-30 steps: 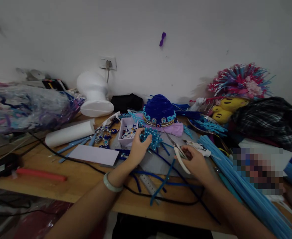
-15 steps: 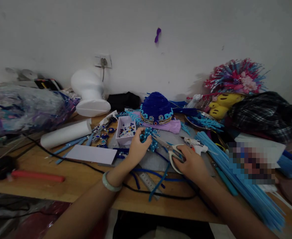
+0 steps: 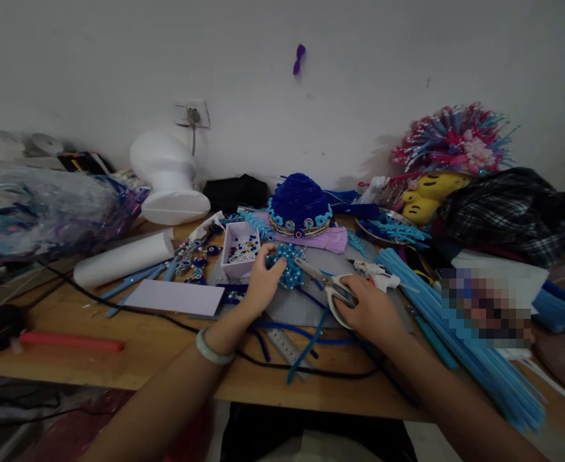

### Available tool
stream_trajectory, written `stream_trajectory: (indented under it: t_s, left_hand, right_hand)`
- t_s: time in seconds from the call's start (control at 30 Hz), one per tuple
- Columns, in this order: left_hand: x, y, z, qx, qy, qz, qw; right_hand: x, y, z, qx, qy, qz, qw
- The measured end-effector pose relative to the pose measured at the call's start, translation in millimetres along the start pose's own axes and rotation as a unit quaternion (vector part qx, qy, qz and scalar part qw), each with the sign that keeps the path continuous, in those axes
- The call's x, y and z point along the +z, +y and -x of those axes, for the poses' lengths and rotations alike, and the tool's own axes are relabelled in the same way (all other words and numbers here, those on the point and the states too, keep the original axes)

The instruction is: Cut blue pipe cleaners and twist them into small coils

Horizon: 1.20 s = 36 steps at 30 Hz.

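Left grip [image 3: 263, 282], pale smooth bangle [image 3: 212, 350] on its wrist, is closed around a beaded ornament [image 3: 289, 271]: a spiky light-blue cluster with pearly beads, pinched at its left edge and resting on a flat grey felt mat [image 3: 301, 311]. Right grip [image 3: 366, 311] is wrapped around the scissors [image 3: 328, 285], fingers through the white plastic loop handles. The metal blades point up-left, tips just beside the ornament. Just beyond the left grip is a white rectangular box [image 3: 240, 253] of small mixed beads. Further back is a fuzzy dark-blue domed hat [image 3: 300, 204] with a jewelled band. Right of the right grip is a white glue gun [image 3: 376, 274], then a long bundle of light-blue fuzzy pipe cleaners [image 3: 455, 327]. A metal ruler [image 3: 286, 346] lies between the wrists on the wooden table [image 3: 167, 350].
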State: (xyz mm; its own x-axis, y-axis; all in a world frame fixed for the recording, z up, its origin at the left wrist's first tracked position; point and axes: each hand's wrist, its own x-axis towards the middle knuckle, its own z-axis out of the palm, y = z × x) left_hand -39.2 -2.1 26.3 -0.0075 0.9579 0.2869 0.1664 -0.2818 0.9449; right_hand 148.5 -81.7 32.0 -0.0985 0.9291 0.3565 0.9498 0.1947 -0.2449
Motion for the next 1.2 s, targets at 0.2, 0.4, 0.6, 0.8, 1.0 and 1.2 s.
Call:
stream_trajectory:
  t_s: [0.2,0.4,0.6,0.8,1.0,1.2]
  left_hand:
    - [1.2,-6,-2,-0.045,0.000,0.018,0.999]
    - [1.5,-7,-1,-0.044,-0.014,0.015,0.999]
    - [0.6,-11,-3,-0.011,-0.027,-0.002,1.000]
    - [-5.2,-7,-10,0.112,-0.110,-0.099,0.983]
    - [-9.3,-4,-13,0.096,-0.192,-0.131,0.968]
    - [-11.6,-10,-17,0.035,-0.269,-0.128,0.954]
  right_hand:
    - [-2,0,0,0.000,-0.013,0.025,1.000]
    - [-3,2,0,-0.010,-0.007,0.033,0.999]
    - [-1,5,0,0.000,-0.001,0.020,1.000]
    - [2,7,0,-0.012,0.003,0.029,0.999]
    - [5,12,0,-0.014,-0.025,0.058,0.998]
    - [9,16,2,-0.049,-0.029,0.056,0.997]
